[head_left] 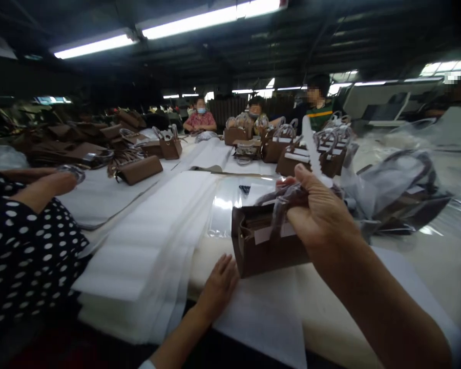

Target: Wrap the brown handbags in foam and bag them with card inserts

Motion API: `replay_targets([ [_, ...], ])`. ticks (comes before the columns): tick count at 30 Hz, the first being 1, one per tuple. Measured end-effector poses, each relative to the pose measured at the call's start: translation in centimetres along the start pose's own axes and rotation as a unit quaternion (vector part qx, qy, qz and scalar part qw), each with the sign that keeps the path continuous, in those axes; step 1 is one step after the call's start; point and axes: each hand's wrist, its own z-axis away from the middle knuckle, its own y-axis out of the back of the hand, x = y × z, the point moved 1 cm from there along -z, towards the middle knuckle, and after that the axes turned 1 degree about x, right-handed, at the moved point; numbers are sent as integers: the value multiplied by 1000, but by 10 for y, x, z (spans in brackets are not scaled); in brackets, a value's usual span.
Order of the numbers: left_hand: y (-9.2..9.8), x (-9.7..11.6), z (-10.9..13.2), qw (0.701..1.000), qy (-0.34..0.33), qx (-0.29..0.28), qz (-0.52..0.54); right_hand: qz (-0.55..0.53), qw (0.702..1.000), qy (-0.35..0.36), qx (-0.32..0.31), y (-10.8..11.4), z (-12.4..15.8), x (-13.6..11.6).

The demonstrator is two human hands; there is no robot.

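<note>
Workshop counter (330, 302): brown bag (269, 259), right of centre in frame; wrapped handles (278, 197) closed within right grip (322, 215), presumably for control; left grip (218, 287) empty, fingers loosely extended, beside bag's lower corner.

2 own hands (219, 287) (325, 218) — 1 held bag (269, 259), 5+ other bags (171, 148), 1 polka-dot co-wkr (7, 230)

Tube lights (211, 19) are glowing overhead; a person in red (200, 121) is facing the desk (207, 253), a polka-dot garment (34, 246) showing left.
</note>
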Motion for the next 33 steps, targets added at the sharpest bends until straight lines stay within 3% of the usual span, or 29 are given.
replay_targets([
  [3,15,-8,21,994,84,66,27,-16,999,-19,28,3,9,4],
  [5,25,-5,30,988,111,93,53,-7,1000,-4,6,3,13,9],
  [9,36,14,33,982,88,99,136,21,999,12,-30,1,30,21],
  [13,43,23,33,964,49,110,236,-35,999,24,29,7,50,34],
  [19,44,35,25,990,-52,76,107,-36,998,32,35,13,55,38],
  [24,53,32,3,986,-2,139,92,-58,997,23,39,7,56,50],
  [27,55,20,0,981,32,143,127,15,999,2,-46,17,64,52],
  [29,54,12,1,978,47,145,144,161,975,-25,-152,36,68,39],
  [31,50,7,3,973,62,146,165,351,915,15,-197,64,64,16],
  [33,47,6,2,968,78,150,183,494,845,172,-110,97,52,-7],
])
